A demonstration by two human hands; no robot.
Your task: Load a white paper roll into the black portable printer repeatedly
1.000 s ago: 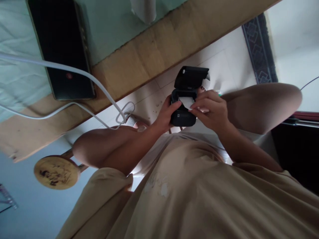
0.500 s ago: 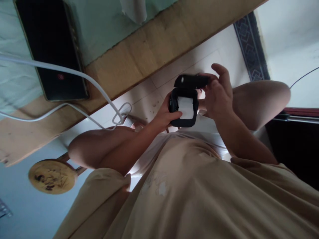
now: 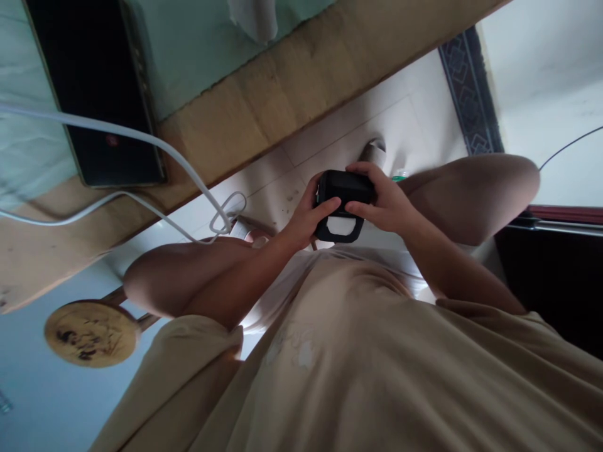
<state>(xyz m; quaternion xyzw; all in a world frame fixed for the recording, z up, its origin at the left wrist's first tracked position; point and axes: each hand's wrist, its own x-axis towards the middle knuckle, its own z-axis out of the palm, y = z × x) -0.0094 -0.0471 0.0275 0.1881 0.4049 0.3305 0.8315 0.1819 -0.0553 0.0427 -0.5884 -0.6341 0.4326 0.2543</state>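
Over my lap, between my knees, is a small black printer (image 3: 336, 238) with a white paper roll (image 3: 342, 225) showing through its front opening. Its black cover (image 3: 346, 183) lies over the upper part of the body. My left hand (image 3: 305, 216) is closed around the printer's left side, the thumb resting on the cover. My right hand (image 3: 387, 202) grips the cover's right side, thumb near its front edge and fingers over the far corner. Whether the cover is latched I cannot tell. The printer's underside is hidden.
A wooden table (image 3: 264, 94) with a pale green cloth (image 3: 188, 56) runs across the upper left. On it lie a dark phone (image 3: 98, 94) and a white cable (image 3: 183, 169) that hangs over the edge. A round wooden stool (image 3: 92, 333) stands at the lower left.
My right hand has brought the cover down from above the printer onto its body, hiding most of the paper roll. My left hand keeps its hold.
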